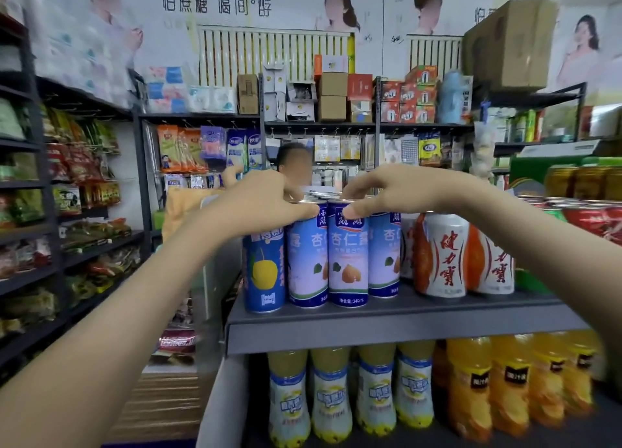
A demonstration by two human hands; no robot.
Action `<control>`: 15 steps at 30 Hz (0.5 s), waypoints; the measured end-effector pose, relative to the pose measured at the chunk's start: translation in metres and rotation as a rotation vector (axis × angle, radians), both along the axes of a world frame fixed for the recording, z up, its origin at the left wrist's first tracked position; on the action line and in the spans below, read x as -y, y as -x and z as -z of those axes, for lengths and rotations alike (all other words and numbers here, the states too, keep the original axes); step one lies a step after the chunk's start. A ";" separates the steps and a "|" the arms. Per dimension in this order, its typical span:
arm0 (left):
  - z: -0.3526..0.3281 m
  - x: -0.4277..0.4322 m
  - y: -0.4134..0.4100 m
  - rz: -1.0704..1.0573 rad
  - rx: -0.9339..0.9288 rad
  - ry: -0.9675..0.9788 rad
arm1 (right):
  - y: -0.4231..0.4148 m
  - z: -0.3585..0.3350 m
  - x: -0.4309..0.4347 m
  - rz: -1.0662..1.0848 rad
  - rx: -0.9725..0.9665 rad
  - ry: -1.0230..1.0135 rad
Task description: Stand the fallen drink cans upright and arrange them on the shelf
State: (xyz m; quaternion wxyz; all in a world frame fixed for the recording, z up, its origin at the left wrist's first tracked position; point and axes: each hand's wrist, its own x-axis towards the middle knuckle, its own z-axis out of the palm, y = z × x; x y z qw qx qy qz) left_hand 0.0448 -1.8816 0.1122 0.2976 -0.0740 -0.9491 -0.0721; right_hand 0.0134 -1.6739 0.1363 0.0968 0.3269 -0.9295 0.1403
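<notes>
Several tall blue-and-white almond drink cans stand upright at the front of the grey shelf (387,316). My left hand (255,202) grips the top rim of one almond can (307,262), thumb on its front. My right hand (397,192) pinches the top of the neighbouring almond can (348,262), thumb on its front face. A blue can with a yellow pear (264,272) stands at the left end, under my left hand. To the right stand white-and-orange cans (444,256). More can tops show behind, partly hidden by my hands.
Yellow drink bottles (373,390) and orange juice bottles (511,387) fill the shelf below. Red cans (592,219) and gold cans (585,182) stand at the right. Snack racks line the left wall. A person stands behind the shelf.
</notes>
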 end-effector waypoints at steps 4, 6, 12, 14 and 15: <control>0.000 0.000 -0.001 0.028 0.006 0.001 | 0.000 0.000 -0.007 -0.018 0.073 -0.007; 0.004 -0.005 -0.002 -0.023 -0.043 0.090 | 0.000 0.002 -0.008 -0.017 0.058 0.007; 0.014 -0.029 -0.003 0.022 -0.138 0.218 | -0.003 0.002 -0.022 0.109 0.026 0.009; 0.013 -0.033 0.000 0.044 -0.140 0.204 | -0.002 0.004 -0.026 0.120 0.078 0.050; 0.012 -0.035 0.001 0.050 -0.141 0.207 | 0.002 0.005 -0.027 0.129 0.082 0.063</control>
